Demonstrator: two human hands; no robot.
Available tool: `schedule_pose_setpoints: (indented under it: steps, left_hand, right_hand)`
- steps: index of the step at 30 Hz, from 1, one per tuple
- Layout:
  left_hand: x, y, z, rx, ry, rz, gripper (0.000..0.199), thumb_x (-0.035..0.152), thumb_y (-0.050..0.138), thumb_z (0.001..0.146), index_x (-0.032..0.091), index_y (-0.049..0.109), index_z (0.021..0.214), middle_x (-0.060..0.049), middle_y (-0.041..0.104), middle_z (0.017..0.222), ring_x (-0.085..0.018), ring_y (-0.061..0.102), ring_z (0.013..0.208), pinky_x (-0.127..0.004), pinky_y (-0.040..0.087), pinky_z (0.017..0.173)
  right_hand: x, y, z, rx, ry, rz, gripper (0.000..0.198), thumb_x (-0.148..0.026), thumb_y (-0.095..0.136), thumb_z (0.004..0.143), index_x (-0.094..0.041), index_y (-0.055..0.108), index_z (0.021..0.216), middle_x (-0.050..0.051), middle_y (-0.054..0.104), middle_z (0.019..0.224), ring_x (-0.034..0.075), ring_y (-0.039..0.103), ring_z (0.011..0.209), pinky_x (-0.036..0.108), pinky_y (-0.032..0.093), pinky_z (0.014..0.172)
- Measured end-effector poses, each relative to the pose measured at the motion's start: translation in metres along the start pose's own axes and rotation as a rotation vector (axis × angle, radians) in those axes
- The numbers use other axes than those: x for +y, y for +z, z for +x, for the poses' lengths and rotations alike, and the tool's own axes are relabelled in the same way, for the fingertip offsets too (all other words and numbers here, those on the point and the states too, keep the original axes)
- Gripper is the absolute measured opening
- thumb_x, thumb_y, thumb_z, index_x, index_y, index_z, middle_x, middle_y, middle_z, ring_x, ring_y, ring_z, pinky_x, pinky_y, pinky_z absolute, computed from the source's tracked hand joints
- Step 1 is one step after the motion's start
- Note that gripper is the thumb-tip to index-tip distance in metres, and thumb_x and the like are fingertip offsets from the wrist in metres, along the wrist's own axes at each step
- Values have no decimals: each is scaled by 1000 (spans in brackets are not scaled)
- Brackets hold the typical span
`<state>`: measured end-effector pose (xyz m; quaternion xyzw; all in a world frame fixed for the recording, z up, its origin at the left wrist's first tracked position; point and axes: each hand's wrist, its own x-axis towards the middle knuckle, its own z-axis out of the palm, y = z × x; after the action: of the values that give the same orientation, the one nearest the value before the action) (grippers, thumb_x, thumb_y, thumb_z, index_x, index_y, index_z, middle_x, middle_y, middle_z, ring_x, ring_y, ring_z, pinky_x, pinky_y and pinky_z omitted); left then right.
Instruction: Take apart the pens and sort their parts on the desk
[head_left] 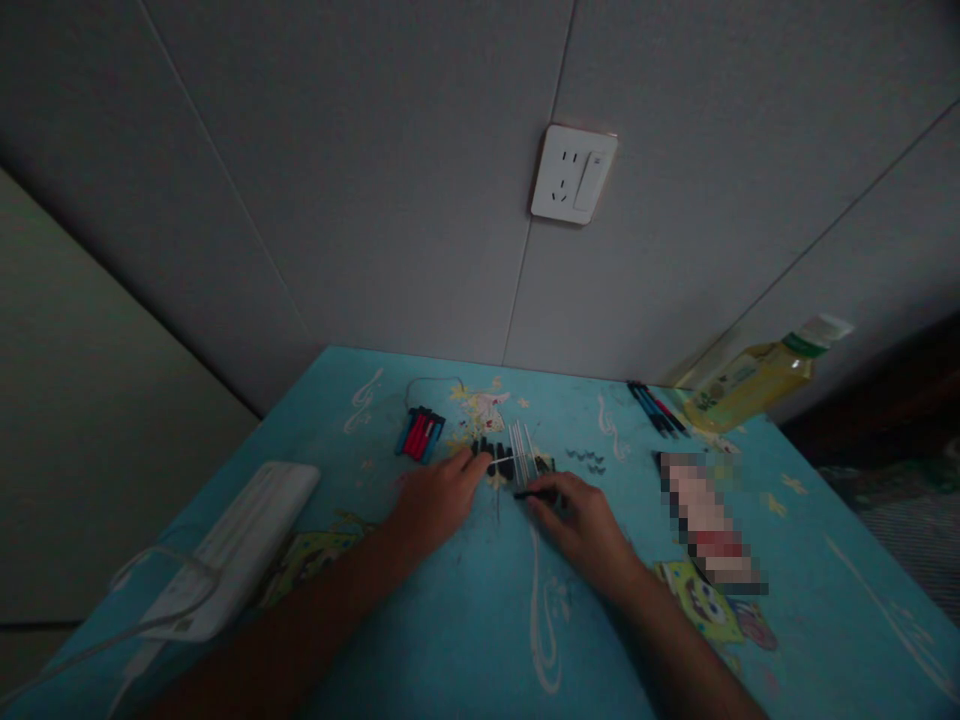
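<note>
My left hand (442, 492) is closed, its fingertips pinching a thin whitish pen refill (502, 460) that points to the right. Close to it, my right hand (576, 512) pinches a short black pen part (529, 494), partly covered by the fingers. Several black pen pieces (504, 466) lie just beyond my left fingertips. Between the hands, slim silvery refills (520, 452) rest side by side. Red and blue pen barrels (421, 436) are grouped at the far left of my left hand. Small dark curved pieces (586, 460) sit in rows beyond my right hand.
Pens (657, 410) lie at the back right beside a tilted bottle of yellow liquid (750, 385). A pixelated long item (709, 520) is at the right. A white power strip (232, 550) with cables lies left on the blue patterned tabletop (450, 650). The wall carries a socket (574, 175).
</note>
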<state>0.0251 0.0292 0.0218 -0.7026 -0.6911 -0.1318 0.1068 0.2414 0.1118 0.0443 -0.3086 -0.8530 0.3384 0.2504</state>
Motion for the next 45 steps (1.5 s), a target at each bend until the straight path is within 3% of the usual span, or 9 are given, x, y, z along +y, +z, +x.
schedule_pose_setpoints:
  steps: [6, 12, 16, 23, 31, 33, 37, 41, 45]
  left_hand:
    - [2, -2, -1, 3, 39, 14, 20, 14, 47, 90, 23, 59, 104, -4, 64, 82, -18, 59, 57, -27, 32, 44]
    - [6, -4, -2, -24, 155, -63, 23, 15, 49, 89, 23, 61, 108, -4, 63, 82, -16, 59, 58, -27, 39, 49]
    - [10, -7, -3, -47, 211, -90, 27, 16, 51, 90, 23, 60, 114, -5, 64, 87, -18, 61, 66, -28, 42, 52]
    - [9, -13, -2, -42, 118, -53, 27, 16, 50, 89, 26, 60, 111, -3, 63, 83, -18, 58, 58, -28, 36, 46]
    - [9, -13, -2, 0, -5, -51, 20, 17, 45, 93, 22, 57, 108, -4, 63, 87, -18, 59, 65, -28, 36, 48]
    - [14, -16, -4, -27, 124, -110, 15, 18, 44, 94, 21, 56, 102, -4, 62, 86, -18, 60, 68, -29, 38, 51]
    - [29, -23, -11, -126, 518, -190, 10, 29, 47, 95, 22, 54, 97, -2, 62, 87, -17, 60, 67, -30, 40, 54]
    - [37, -27, -17, -179, 641, -231, 36, 56, 50, 90, 22, 55, 100, -2, 63, 93, -18, 61, 67, -32, 41, 52]
    - [36, -27, -16, -198, 700, -258, 30, 51, 57, 88, 23, 56, 98, -1, 64, 92, -16, 62, 66, -30, 40, 52]
  right_hand:
    - [-1, 15, -3, -91, -135, -94, 12, -25, 63, 88, -23, 67, 99, 5, 68, 94, 21, 63, 92, 38, 50, 85]
    - [2, 4, 0, 114, -70, -124, 15, -29, 55, 94, -22, 66, 101, 7, 68, 94, 22, 63, 87, 37, 51, 80]
    - [5, -1, 1, 96, -65, -123, 17, -29, 52, 96, -24, 67, 102, 7, 66, 94, 22, 63, 88, 37, 52, 80]
    - [6, 0, 2, 63, -35, -178, 21, -31, 48, 98, -23, 67, 101, 7, 64, 95, 21, 62, 87, 37, 51, 81]
    - [20, -7, 3, 201, 69, -488, 21, -31, 47, 97, -21, 66, 94, 8, 65, 91, 22, 61, 79, 34, 47, 72]
    - [23, -4, 4, 218, 94, -583, 22, -33, 48, 97, -21, 67, 92, 8, 66, 88, 22, 61, 79, 33, 45, 71]
    - [26, 2, 7, 202, 143, -686, 24, -33, 48, 97, -21, 68, 94, 8, 67, 88, 22, 61, 82, 31, 43, 73]
    - [26, 3, 10, 175, 161, -692, 24, -33, 48, 97, -22, 69, 99, 7, 68, 91, 21, 62, 87, 30, 43, 77]
    - [24, 0, 10, 188, 140, -672, 25, -31, 46, 98, -21, 68, 98, 7, 68, 92, 21, 63, 87, 30, 43, 77]
